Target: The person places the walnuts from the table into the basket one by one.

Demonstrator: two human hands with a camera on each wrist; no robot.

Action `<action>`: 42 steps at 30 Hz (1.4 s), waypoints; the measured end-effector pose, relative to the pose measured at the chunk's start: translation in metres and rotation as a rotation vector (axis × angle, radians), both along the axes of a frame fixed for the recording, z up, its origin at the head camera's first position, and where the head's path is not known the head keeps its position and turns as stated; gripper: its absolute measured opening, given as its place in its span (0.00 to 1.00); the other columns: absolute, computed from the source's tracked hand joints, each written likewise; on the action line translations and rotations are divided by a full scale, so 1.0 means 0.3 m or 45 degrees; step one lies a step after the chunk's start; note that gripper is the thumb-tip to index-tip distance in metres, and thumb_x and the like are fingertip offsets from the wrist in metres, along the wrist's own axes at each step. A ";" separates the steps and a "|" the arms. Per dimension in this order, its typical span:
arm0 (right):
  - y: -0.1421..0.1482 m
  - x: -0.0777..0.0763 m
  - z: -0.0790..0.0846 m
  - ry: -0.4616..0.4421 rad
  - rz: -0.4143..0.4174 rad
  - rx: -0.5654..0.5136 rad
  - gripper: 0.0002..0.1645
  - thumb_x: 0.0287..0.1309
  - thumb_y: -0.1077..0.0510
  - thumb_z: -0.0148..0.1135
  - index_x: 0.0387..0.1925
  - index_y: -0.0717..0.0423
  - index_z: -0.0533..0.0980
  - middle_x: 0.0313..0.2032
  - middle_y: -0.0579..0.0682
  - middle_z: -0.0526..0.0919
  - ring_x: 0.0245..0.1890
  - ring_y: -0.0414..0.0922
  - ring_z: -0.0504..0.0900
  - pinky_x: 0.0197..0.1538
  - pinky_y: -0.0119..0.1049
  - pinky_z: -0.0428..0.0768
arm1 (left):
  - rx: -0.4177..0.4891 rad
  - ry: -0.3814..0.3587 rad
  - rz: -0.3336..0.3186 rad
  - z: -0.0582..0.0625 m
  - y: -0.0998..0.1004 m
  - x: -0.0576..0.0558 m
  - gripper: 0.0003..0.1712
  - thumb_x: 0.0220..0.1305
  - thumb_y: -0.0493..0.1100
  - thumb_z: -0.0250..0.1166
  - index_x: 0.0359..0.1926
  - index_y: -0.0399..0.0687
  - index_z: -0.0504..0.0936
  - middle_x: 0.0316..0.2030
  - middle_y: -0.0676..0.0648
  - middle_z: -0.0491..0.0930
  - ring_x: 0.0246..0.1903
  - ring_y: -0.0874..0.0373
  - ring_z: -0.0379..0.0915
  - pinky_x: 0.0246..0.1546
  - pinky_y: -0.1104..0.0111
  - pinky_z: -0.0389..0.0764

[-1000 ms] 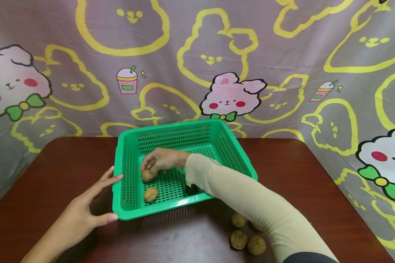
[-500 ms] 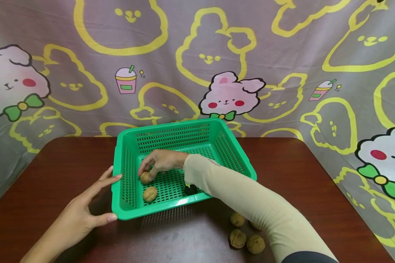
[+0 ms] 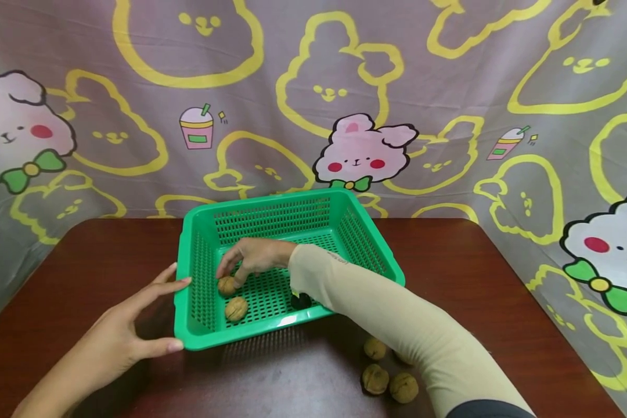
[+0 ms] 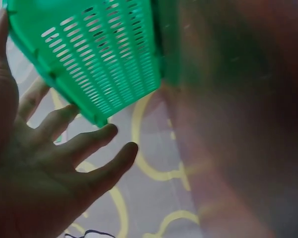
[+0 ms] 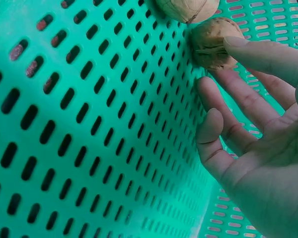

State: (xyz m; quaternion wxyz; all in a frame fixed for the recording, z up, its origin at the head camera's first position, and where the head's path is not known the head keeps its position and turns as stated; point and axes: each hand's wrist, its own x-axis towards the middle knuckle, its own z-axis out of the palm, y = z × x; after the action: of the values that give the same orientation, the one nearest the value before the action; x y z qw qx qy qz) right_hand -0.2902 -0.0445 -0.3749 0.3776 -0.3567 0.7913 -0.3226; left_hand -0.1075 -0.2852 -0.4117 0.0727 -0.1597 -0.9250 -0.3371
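Note:
A green perforated plastic basket (image 3: 287, 200) stands on the brown table. My right hand (image 3: 256, 255) reaches down inside it near the left wall and holds a walnut (image 3: 227, 285) between thumb and fingers. In the right wrist view the thumb lies on that walnut (image 5: 213, 47), with fingertips at its other side. Just in front of it a second walnut (image 3: 236, 309) lies on the basket floor. My left hand (image 3: 117, 334) touches the basket's left rim from outside, thumb at the near corner and straight fingers farther back. Part of the right hand's fingers is hidden in the head view.
Several walnuts (image 3: 375, 379) lie on the table at the near right, partly hidden by the right sleeve (image 3: 386, 307). A patterned cloth (image 3: 271, 93) hangs behind the table (image 3: 444, 255). A small black device (image 3: 300, 301) sits under the right wrist.
My right hand has brought its walnut slightly nearer, toward the other one in the basket. The left hand stays at the rim. The head view has shifted a little.

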 end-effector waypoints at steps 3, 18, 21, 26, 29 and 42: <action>0.007 0.000 0.013 0.002 -0.014 -0.012 0.21 0.63 0.68 0.70 0.57 0.54 0.84 0.52 0.47 0.87 0.42 0.39 0.80 0.37 0.37 0.75 | -0.066 -0.005 0.010 0.009 -0.004 -0.010 0.54 0.48 0.53 0.84 0.76 0.72 0.69 0.83 0.56 0.55 0.70 0.86 0.49 0.53 0.67 0.76; 0.321 0.039 0.226 0.135 -0.112 -0.226 0.21 0.66 0.63 0.69 0.60 0.54 0.82 0.58 0.50 0.85 0.54 0.48 0.85 0.61 0.52 0.82 | -0.156 0.025 0.040 -0.005 0.023 -0.001 0.56 0.47 0.55 0.84 0.77 0.69 0.67 0.84 0.51 0.53 0.67 0.52 0.70 0.31 0.66 0.74; 0.434 0.072 0.263 0.193 -0.160 -0.235 0.20 0.66 0.62 0.70 0.59 0.52 0.83 0.57 0.47 0.85 0.55 0.50 0.85 0.59 0.44 0.84 | -0.173 0.007 0.035 0.001 0.034 0.004 0.57 0.47 0.55 0.84 0.78 0.67 0.66 0.84 0.50 0.51 0.51 0.52 0.82 0.24 0.71 0.67; 0.641 0.151 0.289 0.307 -0.258 -0.216 0.23 0.66 0.62 0.70 0.61 0.51 0.81 0.59 0.47 0.84 0.56 0.50 0.83 0.56 0.43 0.85 | -0.157 -0.034 0.002 0.004 0.038 -0.002 0.57 0.50 0.55 0.82 0.79 0.66 0.64 0.85 0.51 0.47 0.35 0.72 0.81 0.20 0.70 0.65; 0.737 0.202 0.279 0.332 -0.323 -0.253 0.25 0.65 0.62 0.70 0.63 0.51 0.81 0.61 0.49 0.84 0.57 0.53 0.83 0.55 0.45 0.84 | -0.196 -0.018 0.020 -0.006 0.007 -0.001 0.58 0.50 0.56 0.83 0.79 0.67 0.63 0.85 0.55 0.45 0.40 0.61 0.85 0.22 0.71 0.66; 1.106 0.404 0.182 0.392 -0.640 -0.356 0.20 0.68 0.65 0.66 0.60 0.55 0.81 0.57 0.47 0.86 0.52 0.46 0.85 0.52 0.39 0.86 | -0.226 0.092 0.003 -0.050 -0.023 -0.022 0.58 0.45 0.55 0.85 0.78 0.68 0.66 0.84 0.64 0.45 0.55 0.51 0.81 0.30 0.66 0.73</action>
State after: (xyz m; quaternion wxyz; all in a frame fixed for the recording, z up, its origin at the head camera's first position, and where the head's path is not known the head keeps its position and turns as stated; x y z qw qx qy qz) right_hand -0.1690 0.2873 -0.3203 0.1094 -0.2431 0.8505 -0.4534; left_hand -0.1143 -0.2921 -0.4266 0.0919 -0.1763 -0.9482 -0.2478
